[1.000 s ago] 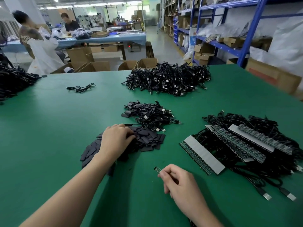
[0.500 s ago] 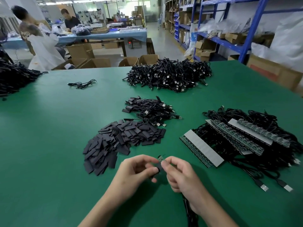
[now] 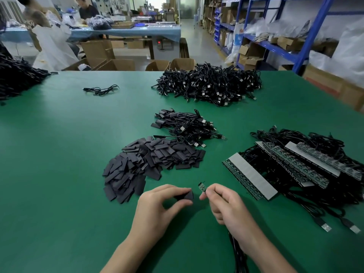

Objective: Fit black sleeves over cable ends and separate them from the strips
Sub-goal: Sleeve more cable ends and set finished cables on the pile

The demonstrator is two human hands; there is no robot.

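Just above the green tabletop (image 3: 59,174), the left grip (image 3: 157,205) pinches a short, flat, matt black sleeve (image 3: 186,196). One end faces the cable end (image 3: 202,187), a tiny green board pinched in the right grip (image 3: 226,205), just apart and seemingly lined up for sliding on.

We're in a small electronics assembly workshop, no doubt about it: our big green work table (image 3: 59,154) is heaped with bulk piles of black USB cables (image 3: 208,85), cut sleeves (image 3: 153,158) and strips of little circuit boards (image 3: 250,178). Behind it we see blue steel shelving (image 3: 317,26) stuffed with cardboard boxes (image 3: 289,43), open cartons (image 3: 118,65) on the floor, and other workers (image 3: 88,11) at a blue-covered bench (image 3: 126,32).
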